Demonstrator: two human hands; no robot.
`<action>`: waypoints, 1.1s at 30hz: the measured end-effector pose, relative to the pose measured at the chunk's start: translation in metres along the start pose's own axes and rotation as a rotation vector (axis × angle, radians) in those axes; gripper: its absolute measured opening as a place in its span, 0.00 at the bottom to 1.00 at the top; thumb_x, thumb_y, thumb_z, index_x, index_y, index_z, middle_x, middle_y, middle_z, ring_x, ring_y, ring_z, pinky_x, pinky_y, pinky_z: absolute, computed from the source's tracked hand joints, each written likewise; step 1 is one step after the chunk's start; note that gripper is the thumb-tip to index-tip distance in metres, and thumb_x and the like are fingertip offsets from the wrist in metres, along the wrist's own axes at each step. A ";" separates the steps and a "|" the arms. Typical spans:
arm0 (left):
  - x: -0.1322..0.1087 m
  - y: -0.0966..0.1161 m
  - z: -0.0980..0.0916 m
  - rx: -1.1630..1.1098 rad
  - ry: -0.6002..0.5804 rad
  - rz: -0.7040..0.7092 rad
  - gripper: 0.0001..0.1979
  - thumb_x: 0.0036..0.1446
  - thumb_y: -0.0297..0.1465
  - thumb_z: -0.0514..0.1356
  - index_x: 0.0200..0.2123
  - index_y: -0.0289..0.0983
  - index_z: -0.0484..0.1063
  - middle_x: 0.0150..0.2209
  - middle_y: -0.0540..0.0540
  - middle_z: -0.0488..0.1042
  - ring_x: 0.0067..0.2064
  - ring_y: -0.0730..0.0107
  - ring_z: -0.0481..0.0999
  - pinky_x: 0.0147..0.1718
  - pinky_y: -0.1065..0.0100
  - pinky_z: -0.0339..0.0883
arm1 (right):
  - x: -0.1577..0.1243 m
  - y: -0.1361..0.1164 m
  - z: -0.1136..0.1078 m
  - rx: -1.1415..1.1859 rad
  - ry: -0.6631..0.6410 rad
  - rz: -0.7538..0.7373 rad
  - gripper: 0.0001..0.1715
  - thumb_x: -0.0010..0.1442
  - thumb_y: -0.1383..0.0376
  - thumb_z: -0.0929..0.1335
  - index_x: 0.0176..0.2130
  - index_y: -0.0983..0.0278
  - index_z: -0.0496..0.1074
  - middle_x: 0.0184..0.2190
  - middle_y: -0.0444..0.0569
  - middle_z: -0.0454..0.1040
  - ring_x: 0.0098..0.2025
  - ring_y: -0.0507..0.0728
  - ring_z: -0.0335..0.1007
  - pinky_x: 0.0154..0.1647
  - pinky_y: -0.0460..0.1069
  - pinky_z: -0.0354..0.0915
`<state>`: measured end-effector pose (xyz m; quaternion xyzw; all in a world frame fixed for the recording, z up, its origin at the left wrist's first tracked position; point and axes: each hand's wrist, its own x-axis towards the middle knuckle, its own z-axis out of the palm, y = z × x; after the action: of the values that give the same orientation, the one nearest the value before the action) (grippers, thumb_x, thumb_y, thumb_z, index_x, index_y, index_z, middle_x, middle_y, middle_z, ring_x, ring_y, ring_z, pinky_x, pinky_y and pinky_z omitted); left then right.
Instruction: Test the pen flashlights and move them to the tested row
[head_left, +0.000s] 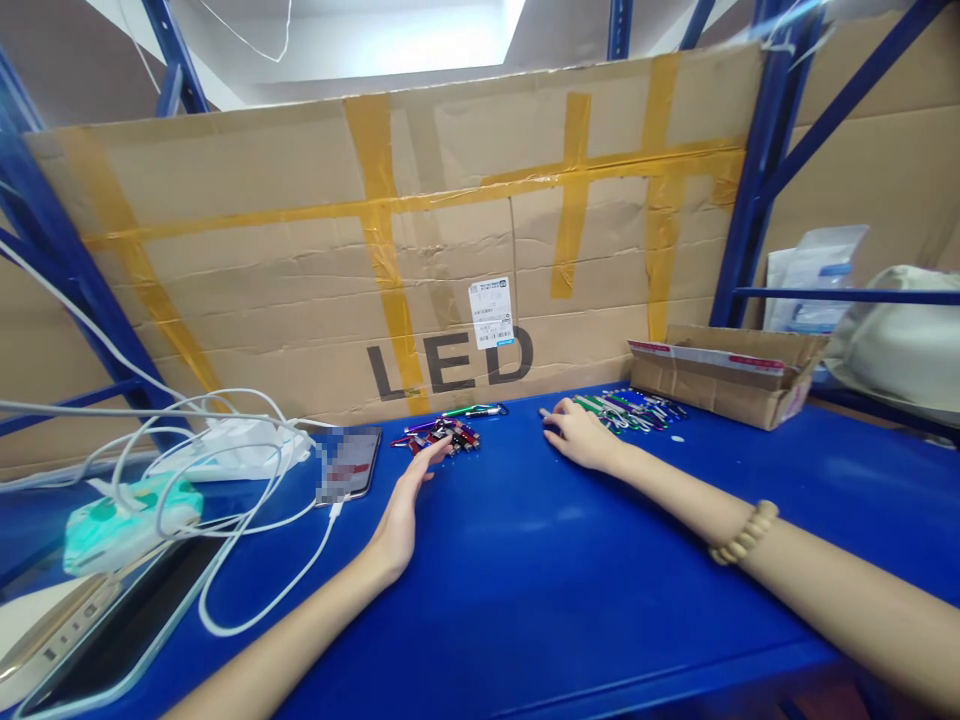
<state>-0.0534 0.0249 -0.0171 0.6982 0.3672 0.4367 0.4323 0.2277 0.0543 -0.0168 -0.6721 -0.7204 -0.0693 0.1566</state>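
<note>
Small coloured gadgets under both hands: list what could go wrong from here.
1. The left hand reaches the near pile of gadgets with fingers spread; a sweep might scatter them across the blue table.
2. The phone and white cable lie just left of that hand and could be snagged.
3. The right hand could mix the far pile.

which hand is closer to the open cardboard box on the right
Right. The right hand rests by the pens just left of the cardboard box; the left hand lies farther away, near the phone.

Left hand [409, 500] touches a small keychain pile [442, 435]; right hand [581, 437] rests beside another pile [630, 410] on the blue table [525, 580].
</note>
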 end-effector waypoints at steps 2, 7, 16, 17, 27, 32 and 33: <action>0.001 0.000 0.000 0.035 0.054 -0.024 0.27 0.62 0.40 0.39 0.56 0.37 0.65 0.59 0.42 0.67 0.61 0.59 0.62 0.60 0.57 0.49 | 0.004 0.010 -0.001 -0.080 0.027 0.067 0.18 0.64 0.62 0.66 0.52 0.66 0.68 0.52 0.54 0.69 0.51 0.61 0.68 0.51 0.61 0.66; 0.004 -0.001 0.000 0.059 0.128 -0.043 0.25 0.60 0.41 0.40 0.47 0.38 0.70 0.53 0.41 0.72 0.57 0.56 0.66 0.56 0.54 0.54 | 0.007 0.006 -0.003 -0.181 0.047 0.026 0.17 0.64 0.62 0.66 0.52 0.64 0.68 0.54 0.53 0.68 0.52 0.61 0.68 0.51 0.61 0.66; 0.004 -0.001 0.001 0.063 0.139 -0.054 0.23 0.59 0.42 0.41 0.42 0.38 0.71 0.49 0.41 0.73 0.54 0.55 0.68 0.52 0.54 0.58 | 0.065 -0.058 0.008 -0.143 -0.040 -0.230 0.18 0.65 0.61 0.66 0.53 0.64 0.67 0.52 0.53 0.69 0.48 0.59 0.70 0.47 0.58 0.69; 0.004 -0.001 0.001 0.066 0.136 -0.056 0.23 0.59 0.42 0.40 0.42 0.38 0.71 0.49 0.41 0.73 0.54 0.55 0.68 0.53 0.54 0.58 | 0.071 -0.060 0.009 -0.133 -0.049 -0.221 0.18 0.65 0.61 0.66 0.53 0.65 0.68 0.51 0.53 0.70 0.47 0.59 0.70 0.46 0.58 0.69; 0.000 0.006 0.002 0.065 0.071 -0.070 0.16 0.56 0.40 0.49 0.41 0.39 0.70 0.43 0.43 0.74 0.48 0.59 0.70 0.51 0.59 0.60 | 0.025 -0.050 0.000 0.090 -0.146 -0.157 0.14 0.65 0.62 0.66 0.49 0.66 0.70 0.47 0.53 0.72 0.46 0.58 0.71 0.47 0.58 0.68; -0.002 0.008 0.004 0.105 0.075 -0.098 0.18 0.57 0.40 0.50 0.47 0.40 0.66 0.46 0.43 0.70 0.46 0.61 0.68 0.49 0.60 0.60 | -0.022 -0.051 -0.018 0.366 -0.218 -0.196 0.21 0.69 0.67 0.53 0.48 0.68 0.70 0.32 0.51 0.75 0.35 0.55 0.73 0.38 0.50 0.69; -0.003 0.008 0.004 0.119 0.063 -0.089 0.19 0.57 0.41 0.50 0.48 0.40 0.65 0.45 0.43 0.69 0.44 0.62 0.68 0.48 0.61 0.60 | -0.028 -0.054 -0.020 0.439 -0.239 -0.212 0.22 0.70 0.65 0.52 0.50 0.68 0.68 0.30 0.48 0.73 0.33 0.54 0.72 0.36 0.49 0.69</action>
<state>-0.0498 0.0182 -0.0118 0.6916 0.4366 0.4160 0.3974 0.1782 0.0167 -0.0005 -0.5461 -0.7980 0.1526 0.2043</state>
